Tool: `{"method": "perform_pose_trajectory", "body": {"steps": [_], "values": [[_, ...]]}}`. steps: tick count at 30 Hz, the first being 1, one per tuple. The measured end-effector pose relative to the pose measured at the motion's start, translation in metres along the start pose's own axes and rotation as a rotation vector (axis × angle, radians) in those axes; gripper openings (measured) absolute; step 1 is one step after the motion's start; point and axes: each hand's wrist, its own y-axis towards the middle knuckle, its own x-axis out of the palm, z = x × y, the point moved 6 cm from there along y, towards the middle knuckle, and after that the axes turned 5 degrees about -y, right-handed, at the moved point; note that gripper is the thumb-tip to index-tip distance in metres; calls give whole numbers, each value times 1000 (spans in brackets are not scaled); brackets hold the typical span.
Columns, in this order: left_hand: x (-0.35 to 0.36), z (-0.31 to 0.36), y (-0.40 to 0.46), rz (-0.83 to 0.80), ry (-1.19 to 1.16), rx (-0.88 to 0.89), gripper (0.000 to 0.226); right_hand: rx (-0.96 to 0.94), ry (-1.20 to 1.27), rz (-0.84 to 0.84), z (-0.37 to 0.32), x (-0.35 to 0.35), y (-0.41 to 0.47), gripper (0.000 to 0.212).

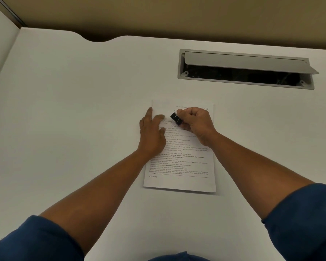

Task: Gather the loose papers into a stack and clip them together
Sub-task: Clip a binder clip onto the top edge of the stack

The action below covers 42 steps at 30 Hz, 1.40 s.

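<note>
The papers lie as one neat stack on the white desk, in front of the person, with printed text on the top sheet. The left hand is flat on the upper left part of the stack, with its fingers straight and spread, and it presses the sheets down; it grasps nothing. The right hand is curled and pinches a small black binder clip between thumb and fingers, just above the upper part of the stack, near the left fingers. I cannot tell if the clip touches the paper. Both forearms are bare, with blue sleeves pushed up. Farther back in the desk there is a gray cable hatch with its lid raised.
</note>
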Motion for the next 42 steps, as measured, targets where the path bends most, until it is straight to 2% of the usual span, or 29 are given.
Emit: {"method": "perform_pose_trajectory", "body": {"steps": [2, 6, 10, 11, 13, 15, 18, 23, 27, 32, 36, 39, 42], "values": [[-4, 5, 5, 25, -133, -160, 54, 5, 7, -11, 0, 0, 0, 33], [-17, 6, 31, 57, -373, -451, 55, 9, 16, -6, -2, 0, -2, 29], [-19, 5, 50, -119, -472, -592, 41, 27, 33, -6, -2, -1, -2, 24], [-17, 6, 50, -163, -451, -613, 45, 28, 34, -5, -2, -1, -2, 23], [-14, 12, 48, -177, -276, -604, 58, 28, 41, -2, -1, -2, -3, 24], [-9, 20, 45, -102, -147, -541, 55, 24, 48, 2, -1, -2, -3, 25], [-5, 24, 43, 55, -229, -477, 41, 11, 58, 3, -2, -2, -4, 27], [-8, 14, 50, 53, -425, -486, 37, 29, 83, 5, -1, -2, -5, 39], [-7, 10, 53, 38, -464, -489, 32, 50, 132, -31, -1, -1, -5, 30], [-5, 9, 52, 116, -462, -487, 27, 72, 134, -51, -2, -1, -4, 36], [0, 6, 52, 161, -467, -470, 22, 69, 173, -89, -12, -1, -6, 17], [1, 7, 50, 173, -469, -458, 22, 2, 165, -95, -34, -1, -4, 24], [2, 8, 50, 179, -443, -452, 21, -71, 51, -76, -63, 1, 6, 27]]}}
